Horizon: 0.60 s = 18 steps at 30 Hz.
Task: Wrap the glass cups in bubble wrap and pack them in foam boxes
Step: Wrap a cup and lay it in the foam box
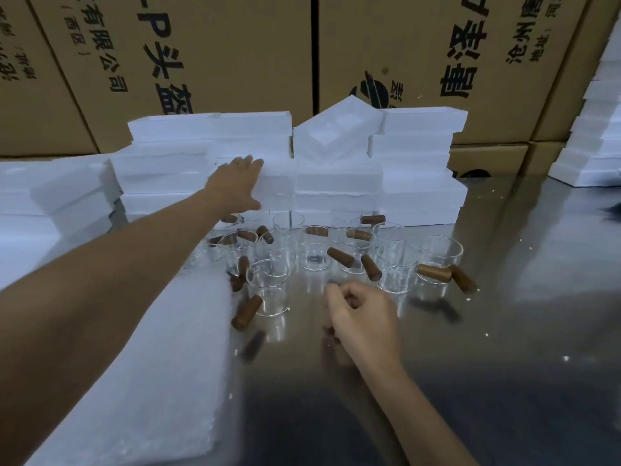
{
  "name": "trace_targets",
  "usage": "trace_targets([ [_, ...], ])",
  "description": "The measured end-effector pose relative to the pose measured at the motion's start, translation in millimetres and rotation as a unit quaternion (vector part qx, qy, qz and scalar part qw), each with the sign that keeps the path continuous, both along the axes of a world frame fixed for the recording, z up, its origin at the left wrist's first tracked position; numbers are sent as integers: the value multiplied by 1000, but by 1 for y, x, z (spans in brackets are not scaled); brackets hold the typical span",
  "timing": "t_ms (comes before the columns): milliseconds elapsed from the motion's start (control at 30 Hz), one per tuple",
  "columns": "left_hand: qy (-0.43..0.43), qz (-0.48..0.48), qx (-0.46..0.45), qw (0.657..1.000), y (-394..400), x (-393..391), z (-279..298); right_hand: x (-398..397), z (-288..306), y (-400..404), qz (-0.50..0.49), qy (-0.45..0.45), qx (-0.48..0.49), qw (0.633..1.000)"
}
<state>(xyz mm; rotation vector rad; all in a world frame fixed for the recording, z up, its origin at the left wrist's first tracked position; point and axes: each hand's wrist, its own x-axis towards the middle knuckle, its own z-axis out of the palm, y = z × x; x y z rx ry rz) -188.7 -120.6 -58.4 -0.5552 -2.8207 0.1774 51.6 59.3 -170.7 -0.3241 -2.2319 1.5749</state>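
Left hand [237, 183] was stretched out toward 12 o'clock, fingers straight and spread, palm flat against the front of the foam boxes [208, 163] stacked at the back of the counter [504, 331]. No curl round anything; the fingertips lay on a box edge, and the white glare made it hard to tell which box in the stack they touched.

Right hand [361, 319] sat low near the center, over the counter, fingers curled in loosely toward the palm. Nothing seen in its grip, but the fingertips were turned away and partly hidden, so cannot tell for sure.

Glass cups [316, 250] with brown handles stood in a cluster on the counter between the two hands, just in front of the foam stack. Clear walls blurred into reflections; count uncertain. The nearest cup [268, 290] stood at about 10 o'clock from the right hand, close but apart.

Sheets of white wrap [161, 364] lay at 7 to 8 o'clock under the left forearm, cut off by the frame's lower edge; bubble texture not readable. One foam box [336, 129] leaned tilted on top of the stack, cavity showing. More foam [591, 129] was stacked at 2 o'clock, cut off at the right edge. Cardboard cartons [235, 45] stood behind, their print partly cropped.
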Motion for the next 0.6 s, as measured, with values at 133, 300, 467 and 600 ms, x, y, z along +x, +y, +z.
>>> trace_targets([
  [133,25,11,-56,998,-3,-7,-1,-1,0,2,7,3,9,1000],
  [300,43,-7,36,998,-12,3,5,0,2,3,12,2,-5,1000],
  [467,62,-14,194,979,-17,30,34,0,4,4,3,-5,-6,1000],
  [600,41,-14,417,908,-19,71,70,3,7,4,11,-26,-21,999],
])
